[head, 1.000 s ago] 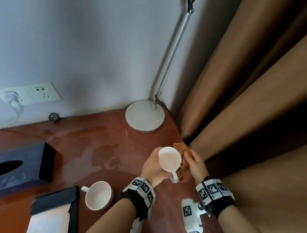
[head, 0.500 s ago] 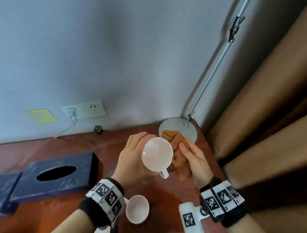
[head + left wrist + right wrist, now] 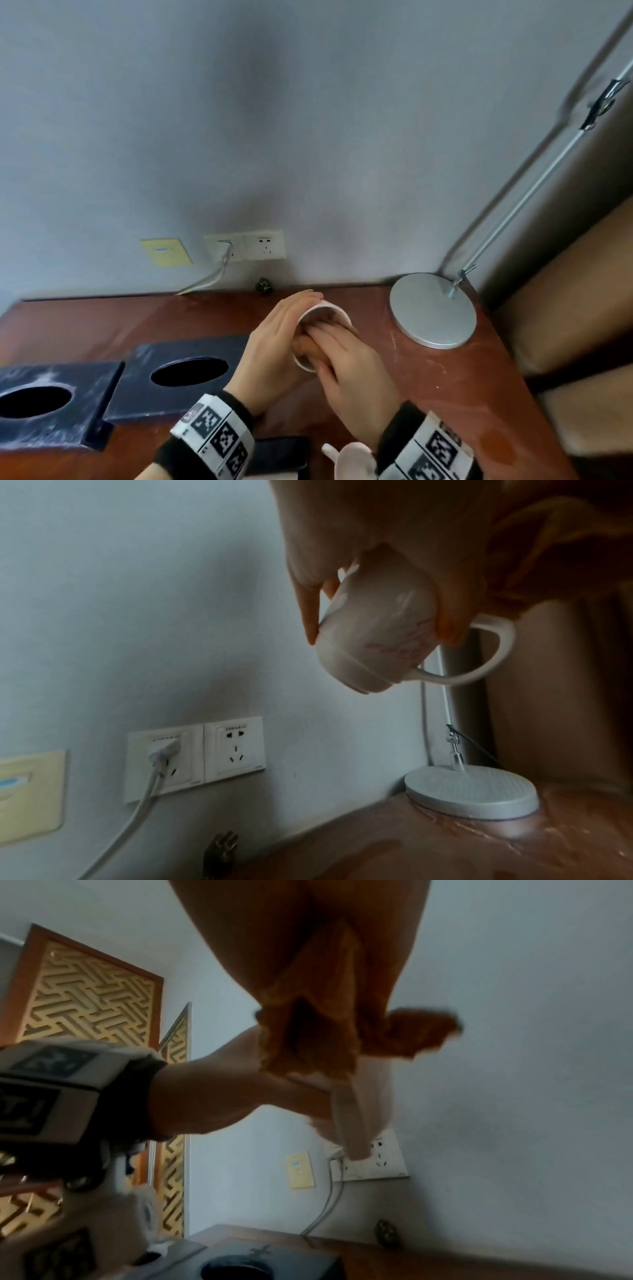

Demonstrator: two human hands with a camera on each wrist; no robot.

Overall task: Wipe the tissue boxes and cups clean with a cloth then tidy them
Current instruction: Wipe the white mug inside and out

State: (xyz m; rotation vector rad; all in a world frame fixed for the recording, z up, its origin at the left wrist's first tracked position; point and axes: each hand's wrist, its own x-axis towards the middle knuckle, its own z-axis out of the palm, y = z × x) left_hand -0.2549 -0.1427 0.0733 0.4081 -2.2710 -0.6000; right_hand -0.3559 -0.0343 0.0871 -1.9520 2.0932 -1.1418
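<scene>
My left hand [image 3: 284, 329] grips a white handled cup [image 3: 329, 310] by its body, held above the table and tilted; its handle [image 3: 493, 653] sticks out to the right in the left wrist view. My right hand [image 3: 329, 334] holds an orange cloth [image 3: 305, 346] and has its fingers pushed into the cup's mouth. The cloth [image 3: 318, 1026] bunches under the palm in the right wrist view. A second white cup [image 3: 352, 460] stands near the front edge. Two dark blue tissue boxes [image 3: 191, 401] [image 3: 92, 394] lie side by side on the left.
A round grey lamp base [image 3: 433, 310] with a slanted pole sits at the table's back right corner. A black phone [image 3: 281, 452] lies by my left wrist. Wall sockets with a plugged cable [image 3: 219, 270] are behind. Brown curtain hangs past the right edge.
My right hand has brought the cloth from beside the cup into its mouth. The left hand has turned the cup's opening toward the right hand. The head view has swung left and up.
</scene>
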